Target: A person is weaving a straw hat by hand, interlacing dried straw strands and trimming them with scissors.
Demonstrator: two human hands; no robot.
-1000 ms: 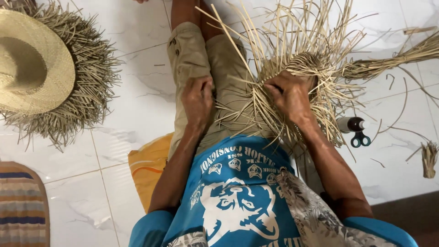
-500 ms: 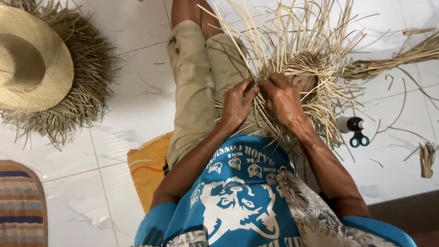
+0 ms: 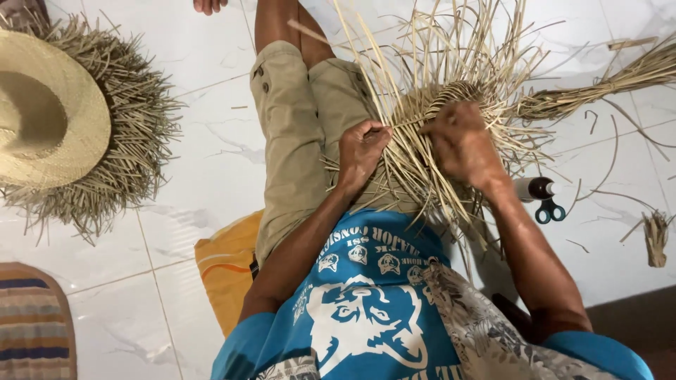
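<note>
The person sits on a white tiled floor [image 3: 211,162] with a half-woven straw piece [image 3: 451,105] resting on the lap, over the right leg. Loose pale strands fan out from its woven centre toward the far side and to the right.

The left hand [image 3: 360,149] is closed, fingers curled, and pinches a few thin straw strands [image 3: 405,121] at the near-left edge of the woven centre. The right hand [image 3: 461,144] lies on the woven centre, fingers bent down into the strands; whether it pinches a strand cannot be determined, because the back of the hand hides the fingertips. The two hands are near each other, joined by the strands that run between them.

On the floor at far left lies a finished straw hat [image 3: 49,119] with a long untrimmed fringe. Just right of the right forearm lie a small bottle [image 3: 534,188] with a dark cap and a pair of blue-handled scissors [image 3: 549,210], touching or nearly so. A bundle of straw [image 3: 605,84] lies at far right. A yellow cushion [image 3: 225,267] sits beneath the person, and a striped mat [image 3: 32,324] occupies the near-left corner.
</note>
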